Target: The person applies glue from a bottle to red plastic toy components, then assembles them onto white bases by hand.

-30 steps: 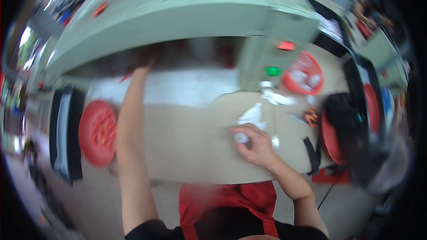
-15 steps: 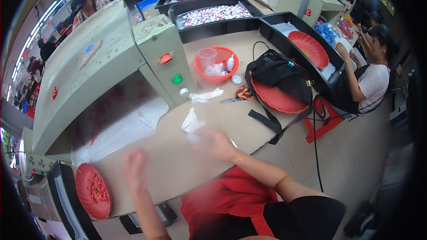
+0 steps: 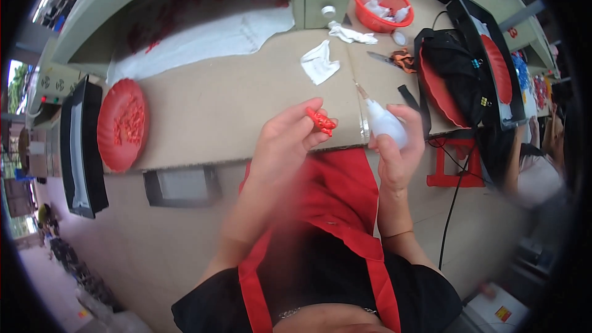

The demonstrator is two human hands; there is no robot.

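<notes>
Your left hand [image 3: 281, 137] has moved farther from dish [image 3: 116, 155], fingertips pinching red piece [image 3: 322, 122]; right hand [image 3: 401, 160] grasps bottle [image 3: 386, 127], nozzle [image 3: 362, 91] above fingers. Piece probably light, stiff: pinch edges. Bottle likely squeezable: hold belly.

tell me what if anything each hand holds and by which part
The left hand pinches a small red molded piece near its left end. The right hand grips a white needle-tipped squeeze bottle around its body.
</notes>
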